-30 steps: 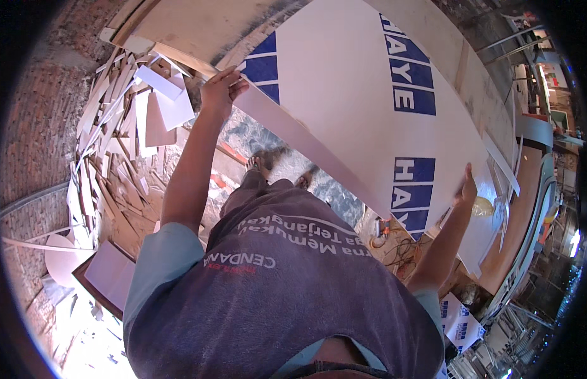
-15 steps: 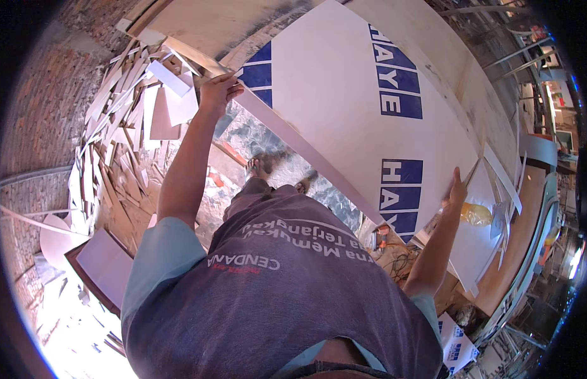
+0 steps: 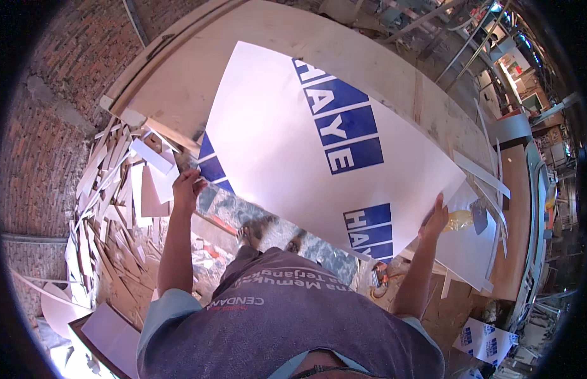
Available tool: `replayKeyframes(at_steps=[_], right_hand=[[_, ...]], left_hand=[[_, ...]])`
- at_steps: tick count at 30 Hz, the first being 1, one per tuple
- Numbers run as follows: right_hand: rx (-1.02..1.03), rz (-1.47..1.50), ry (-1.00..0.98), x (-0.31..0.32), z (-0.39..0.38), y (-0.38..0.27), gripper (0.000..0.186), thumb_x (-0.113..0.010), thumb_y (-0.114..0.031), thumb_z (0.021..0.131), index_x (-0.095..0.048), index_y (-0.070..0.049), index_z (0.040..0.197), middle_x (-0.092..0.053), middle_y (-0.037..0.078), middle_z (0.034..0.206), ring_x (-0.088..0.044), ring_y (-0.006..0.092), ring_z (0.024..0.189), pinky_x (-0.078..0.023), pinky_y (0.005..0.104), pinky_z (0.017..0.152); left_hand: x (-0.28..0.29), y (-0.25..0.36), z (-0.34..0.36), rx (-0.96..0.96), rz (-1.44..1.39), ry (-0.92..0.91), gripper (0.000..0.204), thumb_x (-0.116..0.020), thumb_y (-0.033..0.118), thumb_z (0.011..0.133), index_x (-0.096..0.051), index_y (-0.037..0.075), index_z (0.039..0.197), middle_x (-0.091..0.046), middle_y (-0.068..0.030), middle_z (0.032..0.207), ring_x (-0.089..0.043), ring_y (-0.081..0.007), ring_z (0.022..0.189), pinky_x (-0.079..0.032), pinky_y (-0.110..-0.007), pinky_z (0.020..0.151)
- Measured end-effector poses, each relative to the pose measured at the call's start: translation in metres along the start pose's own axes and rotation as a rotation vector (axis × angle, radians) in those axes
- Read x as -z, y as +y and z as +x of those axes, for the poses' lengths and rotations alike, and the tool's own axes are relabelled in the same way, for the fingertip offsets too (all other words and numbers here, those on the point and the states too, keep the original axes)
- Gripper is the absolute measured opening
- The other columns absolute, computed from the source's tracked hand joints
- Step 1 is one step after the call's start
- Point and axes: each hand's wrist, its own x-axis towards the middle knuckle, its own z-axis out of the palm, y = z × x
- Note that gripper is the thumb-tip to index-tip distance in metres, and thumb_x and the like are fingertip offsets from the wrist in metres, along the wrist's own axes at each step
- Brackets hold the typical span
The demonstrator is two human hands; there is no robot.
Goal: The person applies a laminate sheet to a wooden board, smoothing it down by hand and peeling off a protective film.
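White sheet [image 3: 262, 139] held in two hands, by the desk [image 3: 180, 69]
Left hand [image 3: 187, 191] grip pinches its left corner; right hand [image 3: 435, 219] grip pinches its right edge.

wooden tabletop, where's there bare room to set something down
Bare patches: the wooden tabletop between the white sheet's left edge and the tabletop's outer rim, plus a strip beyond the sheet's far edge. Crowded: left of the left hand, a heap of offcuts; right of the right hand, white pieces.
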Motion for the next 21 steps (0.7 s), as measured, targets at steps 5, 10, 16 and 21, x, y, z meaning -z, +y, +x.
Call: replayKeyframes(at_steps=[5, 10, 16, 21], right_hand=[[-0.028, 0.331, -0.105, 0.001, -0.016, -0.005, 0.054, -0.063, -0.027, 0.1, -0.047, 0.003, 0.141, -0.057, 0.013, 0.136, -0.054, 0.0253, 0.123, -0.044, 0.0413, 0.106], [0.038, 0.311, -0.142, -0.016, -0.007, 0.014, 0.057, -0.06, -0.042, 0.099, -0.047, -0.006, 0.142, -0.059, 0.009, 0.133, -0.053, 0.0253, 0.127, -0.04, 0.0418, 0.111], [-0.259, 0.798, -0.221, -0.154, -0.047, -0.013, 0.058, -0.057, -0.051, 0.098, -0.049, -0.009, 0.138, -0.059, 0.006, 0.13, -0.056, 0.0255, 0.12, -0.045, 0.0438, 0.104], [-0.212, 0.883, -0.245, -0.198, -0.084, -0.016, 0.054, -0.058, -0.05, 0.099, -0.051, -0.011, 0.135, -0.061, 0.004, 0.124, -0.058, 0.0242, 0.116, -0.046, 0.0429, 0.102]], left_hand=[[0.01, 0.029, 0.002, -0.163, -0.242, -0.049, 0.015, -0.064, 0.019, 0.098, -0.066, 0.006, 0.104, -0.067, -0.0025, 0.087, -0.065, -0.0147, 0.076, -0.057, -0.03, 0.072], [-0.064, 0.091, -0.03, -0.3, -0.564, -0.217, 0.067, -0.046, 0.056, 0.101, -0.036, 0.011, 0.149, -0.053, -0.0137, 0.137, -0.047, -0.0269, 0.131, -0.035, -0.049, 0.111], [-0.118, 0.06, -0.093, -0.342, -0.455, -0.602, 0.08, -0.042, 0.068, 0.097, -0.034, 0.011, 0.153, -0.051, -0.0107, 0.142, -0.047, -0.0258, 0.131, -0.033, -0.048, 0.11], [-0.187, 0.107, -0.14, -0.402, -0.483, -0.349, 0.065, -0.044, 0.057, 0.103, -0.045, 0.003, 0.139, -0.055, -0.0119, 0.131, -0.052, -0.0237, 0.122, -0.041, -0.04, 0.103]])
